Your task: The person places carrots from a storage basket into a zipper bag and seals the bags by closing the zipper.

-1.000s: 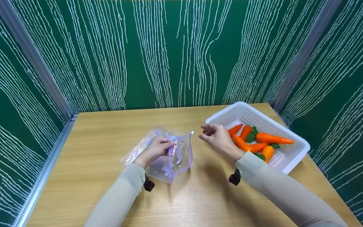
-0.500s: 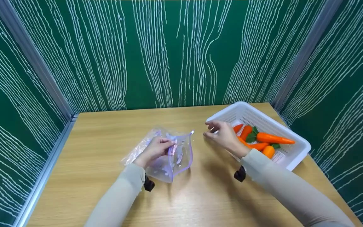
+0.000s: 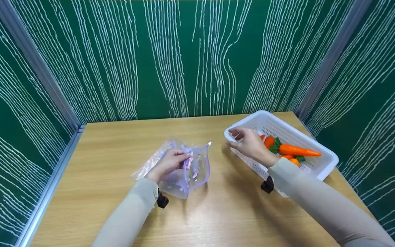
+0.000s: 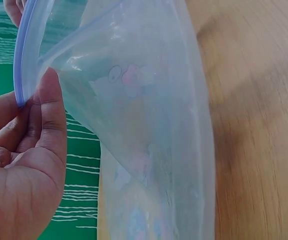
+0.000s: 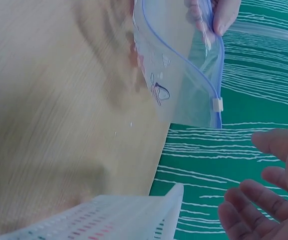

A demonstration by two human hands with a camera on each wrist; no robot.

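My left hand point(image 3: 170, 163) pinches the edge of a clear zip bag point(image 3: 197, 171) with a purple rim and small printed figures. The bag's mouth gapes, and a white slider point(image 5: 218, 104) sits at one end of its zip in the right wrist view. Over the left edge of a white plastic basket point(image 3: 315, 139) is my right hand point(image 3: 252, 145), fingers loosely bent and holding nothing. Inside the basket lie several orange carrots point(image 3: 298, 150) with green tops, partly hidden behind that hand and sleeve.
The basket stands at the back right of the wooden table point(image 3: 115, 144). Green walls point(image 3: 197, 61) with white wavy lines enclose the table at the back and both sides. A crinkled clear plastic part point(image 3: 149, 164) lies left of my left hand.
My right hand has moved right and slightly up, from beside the bag to over the basket's left edge. My left hand and the bag have stayed in place.
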